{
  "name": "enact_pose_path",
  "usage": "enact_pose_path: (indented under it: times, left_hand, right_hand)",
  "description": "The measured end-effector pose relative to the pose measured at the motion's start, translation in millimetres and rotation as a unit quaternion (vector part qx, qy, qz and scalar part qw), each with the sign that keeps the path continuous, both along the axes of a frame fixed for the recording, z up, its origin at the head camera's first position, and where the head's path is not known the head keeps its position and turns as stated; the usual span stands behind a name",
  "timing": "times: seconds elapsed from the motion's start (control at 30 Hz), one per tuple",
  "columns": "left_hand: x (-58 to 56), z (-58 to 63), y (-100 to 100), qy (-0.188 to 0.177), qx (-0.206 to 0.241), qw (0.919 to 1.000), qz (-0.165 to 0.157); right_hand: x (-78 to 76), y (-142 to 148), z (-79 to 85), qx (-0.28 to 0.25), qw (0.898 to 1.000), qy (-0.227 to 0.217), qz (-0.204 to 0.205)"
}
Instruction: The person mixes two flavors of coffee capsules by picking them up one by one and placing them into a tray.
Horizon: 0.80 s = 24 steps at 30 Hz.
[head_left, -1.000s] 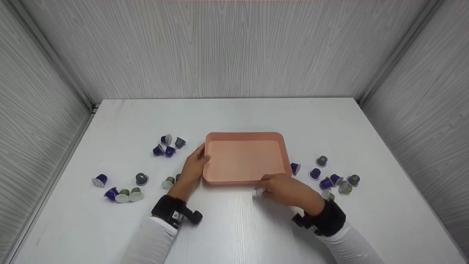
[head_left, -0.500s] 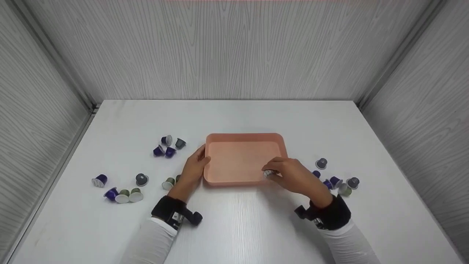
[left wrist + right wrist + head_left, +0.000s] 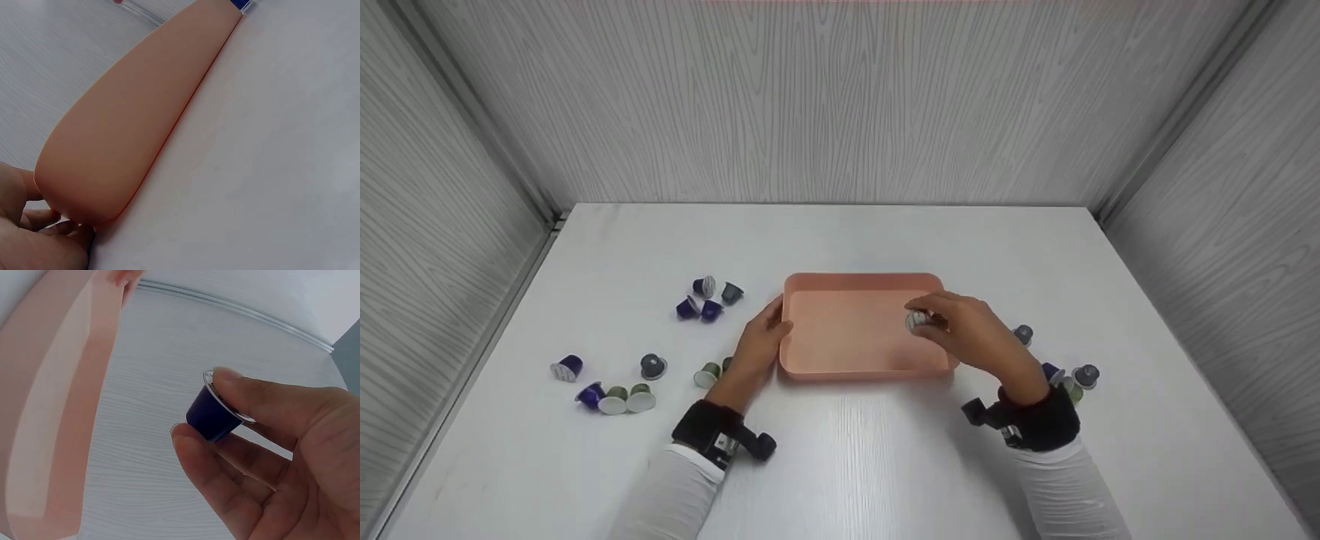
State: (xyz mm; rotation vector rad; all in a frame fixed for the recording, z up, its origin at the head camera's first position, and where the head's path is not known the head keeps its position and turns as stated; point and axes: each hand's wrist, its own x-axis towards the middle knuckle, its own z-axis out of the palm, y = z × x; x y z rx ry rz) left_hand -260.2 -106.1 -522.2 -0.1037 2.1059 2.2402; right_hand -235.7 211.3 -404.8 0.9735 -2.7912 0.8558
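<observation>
A shallow pink tray (image 3: 861,282) lies in the middle of the white table, its inside bare. My left hand (image 3: 758,339) grips its left side, the thumb over the rim; in the left wrist view the fingers curl against the end of the tray (image 3: 121,124). Above the tray's right side, my right hand (image 3: 981,341) pinches a dark blue coffee capsule (image 3: 212,415) between thumb and fingertips. The capsule's silver rim and lid face the thumb. In the head view only the pale lid of that coffee capsule (image 3: 916,319) shows clearly.
Blue and grey capsules (image 3: 711,310) cluster left of the tray. Blue, green and grey capsules (image 3: 613,403) lie farther left, and green ones (image 3: 707,375) by my left forearm. More capsules (image 3: 1086,376) sit at right, partly behind my right wrist. Wood-grain panels (image 3: 840,105) enclose the table.
My right hand has risen from the tray's front edge to over its right side, carrying the coffee capsule. The left hand keeps its hold on the tray.
</observation>
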Motion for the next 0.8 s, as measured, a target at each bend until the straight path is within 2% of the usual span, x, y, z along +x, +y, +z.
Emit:
enact_pose_path:
  times: [0.27, 0.47, 0.8]
  left_hand:
    - [-1.0, 2.8, -1.1, -0.002, -0.008, 1.0, -0.003]
    - [-1.6, 4.1, -0.9, 0.003, 0.003, 1.0, -0.004]
    - [-0.6, 2.3, -1.5, -0.009, -0.012, 0.9999, -0.006]
  right_hand:
    - [-16.9, 0.8, -2.1, -0.011, 0.998, -0.026, -0.054]
    - [-25.9, 6.2, -8.6, -0.02, 0.996, -0.026, -0.08]
    - [-36.8, 10.9, -28.6, 0.049, 0.993, -0.05, -0.09]
